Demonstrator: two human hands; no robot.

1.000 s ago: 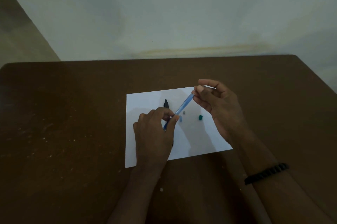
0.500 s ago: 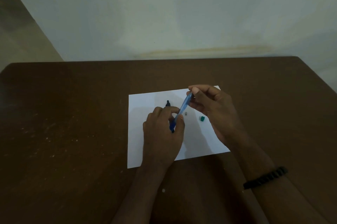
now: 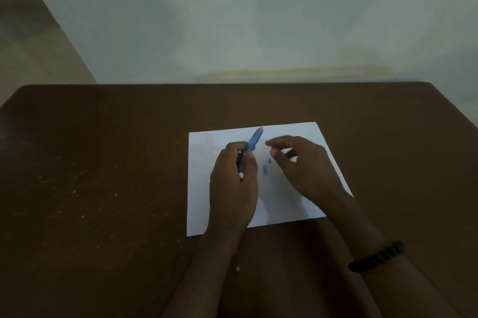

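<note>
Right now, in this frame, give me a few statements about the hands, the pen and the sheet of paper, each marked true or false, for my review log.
1. The left hand holds the blue pen. True.
2. The right hand also grips the pen. False: it is over the white paper, apart from the pen.
3. A bracelet sits on the left wrist. False: the black bracelet is on the right wrist.
4. A small blue piece lies on the paper between the two hands. True.
</note>
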